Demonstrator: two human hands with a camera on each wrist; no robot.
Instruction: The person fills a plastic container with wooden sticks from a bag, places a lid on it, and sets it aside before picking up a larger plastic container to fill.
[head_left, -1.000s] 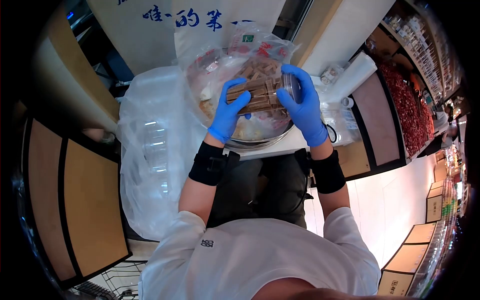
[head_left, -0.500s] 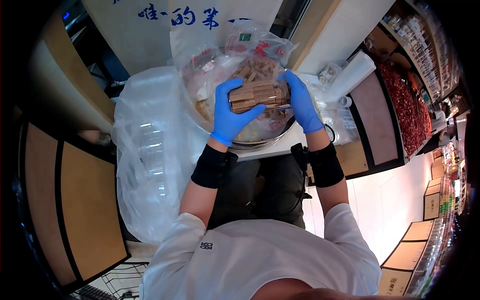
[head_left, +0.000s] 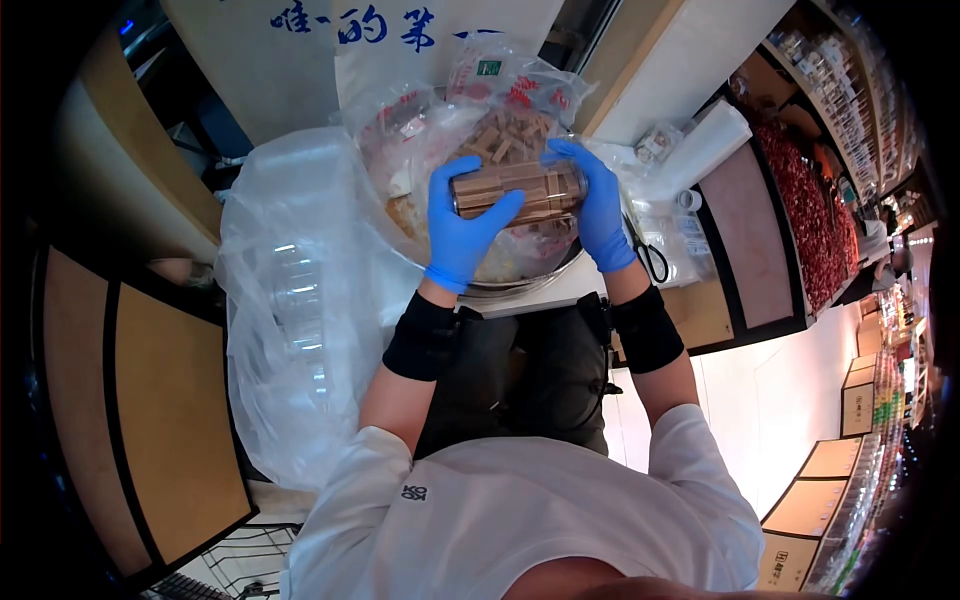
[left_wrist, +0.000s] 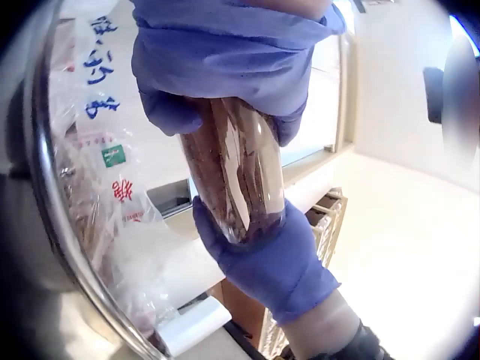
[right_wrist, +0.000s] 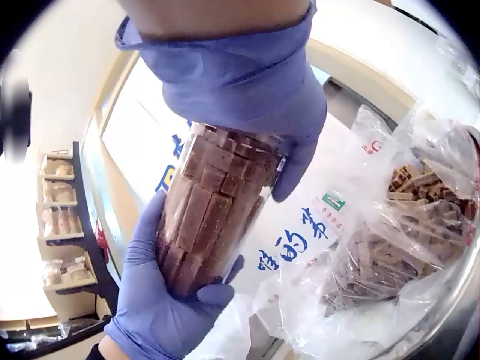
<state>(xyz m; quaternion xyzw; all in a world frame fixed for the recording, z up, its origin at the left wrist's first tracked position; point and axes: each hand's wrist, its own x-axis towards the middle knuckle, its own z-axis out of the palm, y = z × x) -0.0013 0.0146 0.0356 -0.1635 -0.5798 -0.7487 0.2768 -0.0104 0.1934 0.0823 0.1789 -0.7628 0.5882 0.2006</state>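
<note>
A clear plastic jar (head_left: pixel 520 192) packed with brown stick-shaped pieces lies sideways between both blue-gloved hands. My left hand (head_left: pixel 462 228) grips its left end, thumb along the near side. Around the right end curl the fingers of my right hand (head_left: pixel 606 218), which hides that end. In the right wrist view the sticks inside the jar (right_wrist: pixel 202 214) stand lengthwise, with shorter ones near the right hand. Below the jar, a round metal basin (head_left: pixel 530 290) holds plastic bags, one with loose brown sticks (head_left: pixel 515 133).
Left of the basin stands a tall plastic-wrapped stack of clear containers (head_left: pixel 295 290). To the right are black-handled scissors (head_left: pixel 655 263), a white roll (head_left: pixel 705 150) and clear packets (head_left: pixel 685 245). A white panel with blue writing (head_left: pixel 400 40) rises behind the basin.
The right hand has shifted from beside the jar's round lid to wrap over that end. The left hand has turned, its thumb now lying along the jar. The jar has rolled between the hands.
</note>
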